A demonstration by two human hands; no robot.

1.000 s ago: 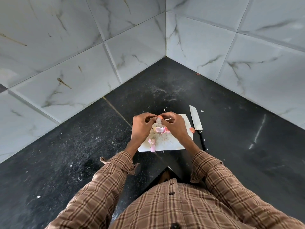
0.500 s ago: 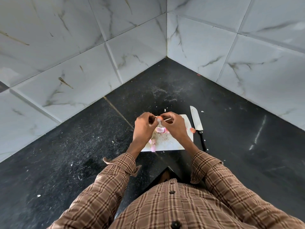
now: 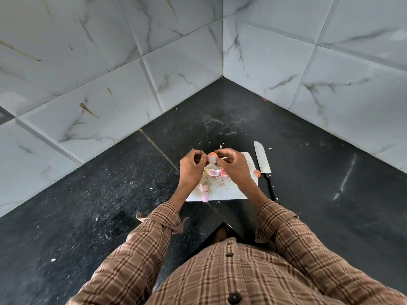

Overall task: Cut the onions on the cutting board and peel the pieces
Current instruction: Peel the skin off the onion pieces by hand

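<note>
Above the cutting board (image 3: 240, 192), the left hand (image 3: 191, 169) and right hand (image 3: 234, 167) pinch a small onion piece (image 3: 212, 158), likely light, firm and slippery, best gripped at its papery edge.

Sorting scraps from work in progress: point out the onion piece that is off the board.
The onion piece pinched between the left hand and right hand, raised above the cutting board; the others lie on it.
</note>
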